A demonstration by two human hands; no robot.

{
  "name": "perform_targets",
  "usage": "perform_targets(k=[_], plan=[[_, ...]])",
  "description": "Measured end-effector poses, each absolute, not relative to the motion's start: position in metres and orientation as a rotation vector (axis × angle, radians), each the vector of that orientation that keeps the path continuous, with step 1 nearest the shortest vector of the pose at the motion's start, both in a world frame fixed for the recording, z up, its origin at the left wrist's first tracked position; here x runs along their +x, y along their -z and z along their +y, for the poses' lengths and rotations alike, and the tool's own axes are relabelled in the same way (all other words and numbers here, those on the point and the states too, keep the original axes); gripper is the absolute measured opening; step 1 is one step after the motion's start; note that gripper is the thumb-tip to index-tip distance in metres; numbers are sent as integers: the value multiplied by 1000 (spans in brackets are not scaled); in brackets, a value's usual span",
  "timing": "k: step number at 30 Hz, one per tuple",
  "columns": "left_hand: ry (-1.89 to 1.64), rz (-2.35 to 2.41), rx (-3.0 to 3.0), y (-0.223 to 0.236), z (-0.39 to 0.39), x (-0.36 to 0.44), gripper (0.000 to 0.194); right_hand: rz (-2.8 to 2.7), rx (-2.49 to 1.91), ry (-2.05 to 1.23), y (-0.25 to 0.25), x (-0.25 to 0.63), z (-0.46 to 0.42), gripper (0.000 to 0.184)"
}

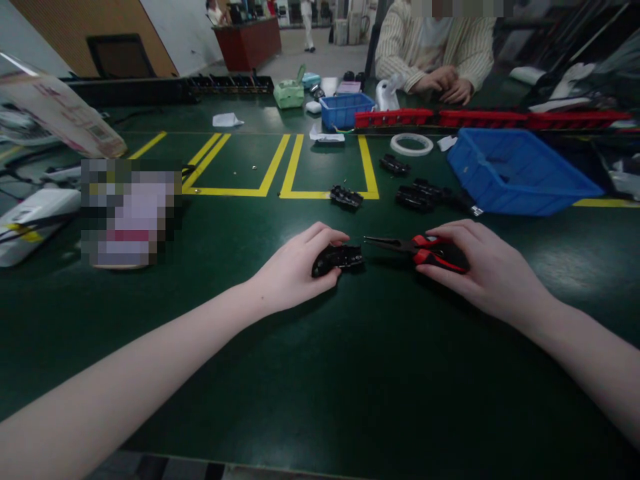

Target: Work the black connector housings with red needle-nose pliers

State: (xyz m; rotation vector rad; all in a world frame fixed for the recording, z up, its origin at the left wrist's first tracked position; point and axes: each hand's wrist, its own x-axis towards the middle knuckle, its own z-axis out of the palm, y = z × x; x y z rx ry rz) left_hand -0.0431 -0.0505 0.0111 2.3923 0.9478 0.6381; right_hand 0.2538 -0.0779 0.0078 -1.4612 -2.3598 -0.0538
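My left hand (295, 270) is closed around a small black plastic part (339, 258) that rests on the dark green table (320, 373). My right hand (485, 267) grips the red and black handles of needle-nose pliers (420, 249). The pliers' tips point left, a short gap from the black part. Both hands lie low on the table near its middle.
More black parts (346, 197) (420, 197) lie just beyond, near yellow floor-style tape lines (290, 170). A large blue bin (520, 173) stands at the right, a small blue bin (346, 110) and red rails (490, 119) farther back. A person in a striped shirt (435, 47) sits opposite. White items lie at the left.
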Motion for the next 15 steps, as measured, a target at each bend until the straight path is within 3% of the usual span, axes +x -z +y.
perform_targets(k=[7, 15], plan=[[-600, 998, 2439, -9, -48, -42, 44, -2356, -1147, 182, -11, 249, -88, 43], [-573, 928, 2486, -11, -48, -40, 42, -2282, -1234, 32, -8, 241, -92, 38]])
